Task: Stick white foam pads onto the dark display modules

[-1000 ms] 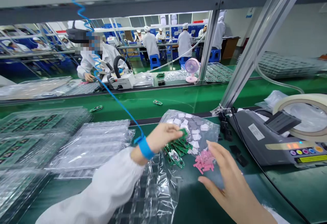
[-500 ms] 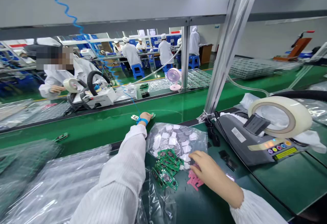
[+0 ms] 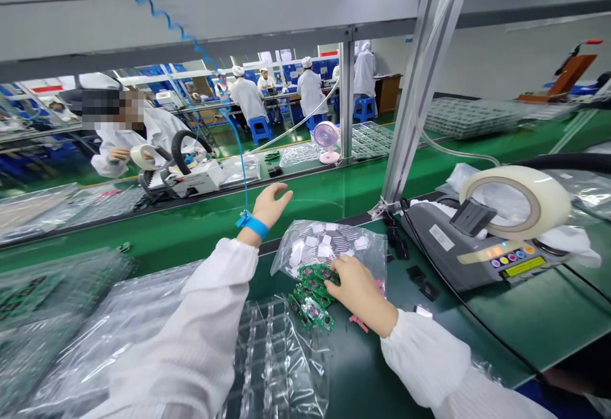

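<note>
My left hand [image 3: 270,205], with a blue wrist strap [image 3: 252,223] around its wrist, is raised over the green conveyor belt [image 3: 315,196]. Its thumb and fingers are apart, with nothing visible in them. My right hand [image 3: 356,288] reaches over a pile of small green circuit boards [image 3: 310,298], thumb and fingers spread at the pile's right edge. Whether the fingertips touch a board I cannot tell. Behind the pile lies a clear plastic bag [image 3: 377,244] with white pieces on it. Pink pieces [image 3: 359,323] show partly beneath my right hand.
A grey tape dispenser [image 3: 458,269] with a large tape roll [image 3: 548,202] stands at right, its black cable crossing the bench. Clear plastic trays [image 3: 272,355] lie in front and at left. A metal post [image 3: 405,113] rises beyond the bag. Across the belt, a co-worker [image 3: 157,129] sits.
My left hand has lifted and drawn back from the small boards on the belt, which no longer show beside it. My right hand has moved left from the pink pieces to the circuit boards.
</note>
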`<state>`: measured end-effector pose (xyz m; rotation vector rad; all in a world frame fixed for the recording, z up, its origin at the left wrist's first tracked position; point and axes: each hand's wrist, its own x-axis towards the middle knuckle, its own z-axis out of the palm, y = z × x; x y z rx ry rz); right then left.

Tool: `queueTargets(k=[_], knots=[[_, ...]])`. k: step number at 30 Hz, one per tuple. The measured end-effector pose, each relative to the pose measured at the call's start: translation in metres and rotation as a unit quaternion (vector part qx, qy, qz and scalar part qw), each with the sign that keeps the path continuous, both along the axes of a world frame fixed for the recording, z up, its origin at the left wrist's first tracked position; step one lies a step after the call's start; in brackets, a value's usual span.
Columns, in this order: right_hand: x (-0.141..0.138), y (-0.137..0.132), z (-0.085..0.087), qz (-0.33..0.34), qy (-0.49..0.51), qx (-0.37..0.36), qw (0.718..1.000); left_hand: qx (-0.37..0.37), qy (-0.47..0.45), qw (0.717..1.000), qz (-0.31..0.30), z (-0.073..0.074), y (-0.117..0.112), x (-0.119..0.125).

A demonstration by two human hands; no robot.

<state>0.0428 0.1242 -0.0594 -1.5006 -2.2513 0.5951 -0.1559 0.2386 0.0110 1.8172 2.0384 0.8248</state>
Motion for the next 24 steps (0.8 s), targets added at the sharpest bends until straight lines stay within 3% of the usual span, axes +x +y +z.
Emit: queueTargets(k=[2, 4, 6, 8, 10, 13, 18, 24], knots=[[0.026, -0.014, 0.015, -0.008, 0.022, 0.012, 1.0, -0.008, -0.017, 0.997, -0.077, 0.005, -0.036, 0.028], [0.063, -0.032, 0.029, -0.023, 0.046, 0.025, 0.998, -0.043, -0.03, 0.986, -0.16, 0.001, -0.072, 0.063], [0.103, -0.052, 0.038, -0.059, 0.099, 0.035, 0.993, -0.093, -0.029, 0.964, -0.249, -0.012, -0.104, 0.102], [0.138, -0.07, 0.039, -0.115, 0.215, 0.028, 0.969, -0.137, -0.013, 0.939, -0.316, -0.033, -0.129, 0.142], [0.162, -0.084, 0.033, -0.146, 0.318, -0.001, 0.937, -0.154, 0.017, 0.928, -0.339, -0.054, -0.147, 0.179], [0.175, -0.098, 0.019, -0.153, 0.377, -0.055, 0.912, -0.171, 0.065, 0.925, -0.334, -0.075, -0.162, 0.217], [0.173, -0.105, 0.003, -0.155, 0.425, -0.08, 0.888, -0.196, 0.102, 0.926, -0.308, -0.081, -0.167, 0.234], [0.157, -0.107, 0.015, -0.171, 0.474, -0.039, 0.863, -0.192, 0.002, 0.913, -0.361, -0.065, -0.172, 0.198]])
